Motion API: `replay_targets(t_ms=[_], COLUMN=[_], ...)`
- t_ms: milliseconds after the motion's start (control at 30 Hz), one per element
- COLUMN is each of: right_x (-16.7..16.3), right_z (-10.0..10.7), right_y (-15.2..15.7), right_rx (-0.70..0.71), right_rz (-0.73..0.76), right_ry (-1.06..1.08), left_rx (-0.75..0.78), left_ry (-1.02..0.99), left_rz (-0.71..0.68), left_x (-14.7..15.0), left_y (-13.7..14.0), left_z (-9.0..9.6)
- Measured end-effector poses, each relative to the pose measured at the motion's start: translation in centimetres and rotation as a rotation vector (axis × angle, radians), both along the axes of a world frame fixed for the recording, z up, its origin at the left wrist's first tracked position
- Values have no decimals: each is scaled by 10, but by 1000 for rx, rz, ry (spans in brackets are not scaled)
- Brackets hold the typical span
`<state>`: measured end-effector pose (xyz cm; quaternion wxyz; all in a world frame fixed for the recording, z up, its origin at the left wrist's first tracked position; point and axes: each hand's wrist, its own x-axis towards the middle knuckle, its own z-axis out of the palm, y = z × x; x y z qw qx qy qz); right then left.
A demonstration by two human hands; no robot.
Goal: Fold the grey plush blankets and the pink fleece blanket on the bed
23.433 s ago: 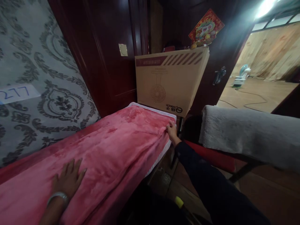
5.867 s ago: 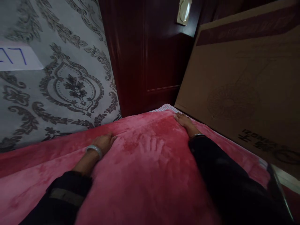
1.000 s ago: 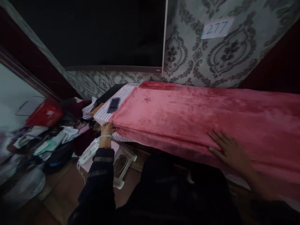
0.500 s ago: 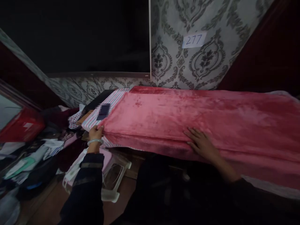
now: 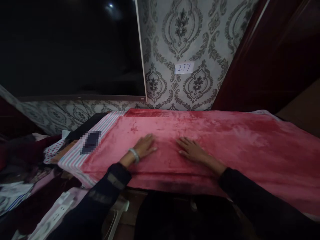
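Observation:
A pink-red plush blanket (image 5: 237,146) lies spread over a long surface against the wall. My left hand (image 5: 145,146), a pale bangle on its wrist, rests flat on the blanket left of the middle, fingers stretched out. To its right my right hand (image 5: 191,150) also lies palm down on the plush, fingers spread. Neither hand grips anything. Beneath the blanket a striped cloth (image 5: 72,155) shows at the left end. On that cloth, partly blurred out, is a dark flat rectangular object (image 5: 91,142).
A large dark television screen (image 5: 72,50) stands behind on the left. A paper label reading 277 (image 5: 184,68) is stuck to the patterned wall. Heaped clothes (image 5: 27,186) lie at the left, with a white power strip (image 5: 56,216) near the front.
My left hand has left the blanket's front left corner and come right onto its top. My right hand lies farther in from the front edge. The view has shifted right and up.

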<state>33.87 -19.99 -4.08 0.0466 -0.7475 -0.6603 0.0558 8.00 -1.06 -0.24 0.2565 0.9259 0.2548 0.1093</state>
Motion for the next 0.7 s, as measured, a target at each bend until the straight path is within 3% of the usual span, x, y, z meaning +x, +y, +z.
replay_targets(t_ms=[100,233,367,500,700], right_x=[15,38,50,64,133], right_z=[9,1,-21,-34,-48], right_y=[32,60,68,68,84], right_rx=[-4,75,193,196,187], right_rz=[-23,-76,-76,-23,50], right_ry=[-9,-57,-95,-85,-88], left_rx=[231,383,419,386,210], left_ry=[261,311,259,304,327], left_rz=[-105,-38,-15,-51,213], left_x=[60,87,84,75,38], left_y=[6,18,26,49,139], left_z=[-3,-20,-40,-38,-20])
